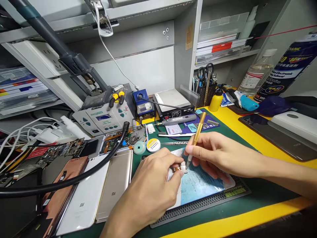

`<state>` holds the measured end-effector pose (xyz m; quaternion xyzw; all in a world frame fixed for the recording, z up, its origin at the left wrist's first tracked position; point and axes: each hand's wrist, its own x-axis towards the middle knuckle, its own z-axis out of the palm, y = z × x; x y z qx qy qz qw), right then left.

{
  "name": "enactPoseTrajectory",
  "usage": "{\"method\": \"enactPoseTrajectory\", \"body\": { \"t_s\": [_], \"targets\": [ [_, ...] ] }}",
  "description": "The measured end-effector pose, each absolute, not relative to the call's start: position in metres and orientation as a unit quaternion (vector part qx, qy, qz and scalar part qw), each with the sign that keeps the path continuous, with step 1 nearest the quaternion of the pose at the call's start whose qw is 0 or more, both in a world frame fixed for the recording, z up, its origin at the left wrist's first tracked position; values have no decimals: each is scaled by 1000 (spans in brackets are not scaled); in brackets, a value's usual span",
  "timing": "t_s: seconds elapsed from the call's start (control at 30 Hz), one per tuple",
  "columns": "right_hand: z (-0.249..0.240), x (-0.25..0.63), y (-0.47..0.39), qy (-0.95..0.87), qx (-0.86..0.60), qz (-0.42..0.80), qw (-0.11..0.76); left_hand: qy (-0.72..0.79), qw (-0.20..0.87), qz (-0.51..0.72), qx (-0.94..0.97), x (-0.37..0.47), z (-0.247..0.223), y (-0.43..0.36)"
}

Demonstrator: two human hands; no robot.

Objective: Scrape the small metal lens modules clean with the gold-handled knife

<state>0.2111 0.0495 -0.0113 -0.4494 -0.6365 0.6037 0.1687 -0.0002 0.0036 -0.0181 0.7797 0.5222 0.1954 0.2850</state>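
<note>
1. One green mat (pixel 228 127) lies beneath our work.
2. Upon it we have a blue-and-white pad (pixel 198 186), under both our hands.
3. Our left hand (pixel 151 185) pinches the small part between thumb and fingers; our right hand (pixel 218 153) grips the gold-handled tool like a pen.
4. We hold that gold-handled tool (pixel 198 130) tilted, tip down at the part's edge.
5. Smallest, our small part (pixel 183 168) sits over the pad.
</note>
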Motion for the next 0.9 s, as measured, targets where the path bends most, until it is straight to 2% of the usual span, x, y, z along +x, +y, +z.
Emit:
{"method": "enactPoseTrajectory", "body": {
  "t_s": [0.3, 0.9],
  "targets": [
    [-13, 209, 48, -641, -467, 588, 158, 519, 294, 198, 778, 1, -17, 7],
    [-13, 204, 45, -649, -419, 603, 201, 513, 297, 189, 783, 0, -17, 5]
  ]
}}
